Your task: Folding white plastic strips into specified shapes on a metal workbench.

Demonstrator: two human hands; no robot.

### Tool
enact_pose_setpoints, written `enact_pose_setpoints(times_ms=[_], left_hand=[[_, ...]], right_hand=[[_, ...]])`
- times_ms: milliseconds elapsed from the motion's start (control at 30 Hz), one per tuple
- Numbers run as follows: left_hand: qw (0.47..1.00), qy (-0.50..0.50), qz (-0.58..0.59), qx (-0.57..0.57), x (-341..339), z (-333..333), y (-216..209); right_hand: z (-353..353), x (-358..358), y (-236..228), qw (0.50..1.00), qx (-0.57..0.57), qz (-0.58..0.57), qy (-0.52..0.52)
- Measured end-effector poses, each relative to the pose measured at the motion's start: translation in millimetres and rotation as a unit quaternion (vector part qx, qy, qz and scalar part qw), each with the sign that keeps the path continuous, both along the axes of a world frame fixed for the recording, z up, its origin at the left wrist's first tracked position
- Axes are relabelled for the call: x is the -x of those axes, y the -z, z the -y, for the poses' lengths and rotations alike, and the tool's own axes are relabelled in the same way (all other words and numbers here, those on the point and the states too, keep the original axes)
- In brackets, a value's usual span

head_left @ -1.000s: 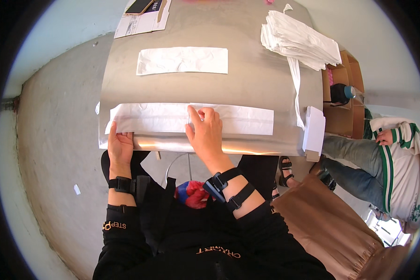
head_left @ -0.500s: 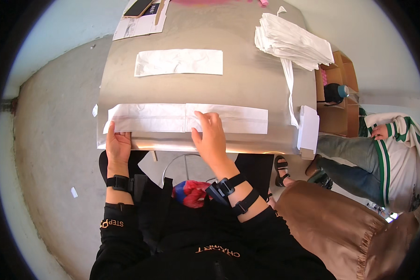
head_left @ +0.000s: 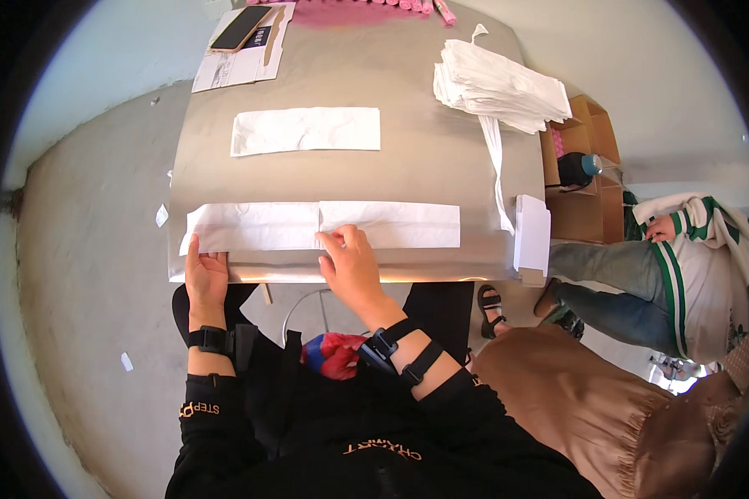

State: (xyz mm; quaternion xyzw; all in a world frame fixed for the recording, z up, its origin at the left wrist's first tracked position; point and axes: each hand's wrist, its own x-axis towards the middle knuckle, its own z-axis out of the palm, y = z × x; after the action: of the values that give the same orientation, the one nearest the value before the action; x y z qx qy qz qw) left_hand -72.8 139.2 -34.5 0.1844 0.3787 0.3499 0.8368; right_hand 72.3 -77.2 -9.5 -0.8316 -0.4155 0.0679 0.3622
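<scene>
A long white paper-like strip point(head_left: 258, 224) lies across the table near its front edge, with a crosswise seam or overlap around the middle. At the strip's left end my left hand point(head_left: 205, 279) is closed on the lower edge, thumb on top and the other fingers partly hidden beneath. My right hand point(head_left: 354, 266) is at the middle, its bent index fingertip touching the strip beside the seam. Its thumb stands apart, just below the strip's near edge. Farther back lies a shorter, wrinkled white strip point(head_left: 306, 130), touched by neither hand.
A stack of white strips point(head_left: 501, 87) sits at the far right, with a narrow band point(head_left: 494, 170) trailing nearer. Small white cards point(head_left: 532, 233) stand at the right edge. A phone point(head_left: 240, 29) rests far left; pink rolls point(head_left: 416, 6) lie behind. Another person point(head_left: 682, 274) is at the right.
My right hand has moved down along the seam, from the strip's upper part to near its lower edge. My left hand keeps its place. The whole view has shifted slightly.
</scene>
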Motion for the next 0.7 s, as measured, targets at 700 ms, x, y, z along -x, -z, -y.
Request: enact_pose_setpoints(times_ms=[700], left_hand=[[1.0, 0.007, 0.023, -0.001, -0.4, 1.4, 0.0]], right_hand=[[12.6, -17.1, -13.9, 0.997, 0.003, 0.011, 0.075]])
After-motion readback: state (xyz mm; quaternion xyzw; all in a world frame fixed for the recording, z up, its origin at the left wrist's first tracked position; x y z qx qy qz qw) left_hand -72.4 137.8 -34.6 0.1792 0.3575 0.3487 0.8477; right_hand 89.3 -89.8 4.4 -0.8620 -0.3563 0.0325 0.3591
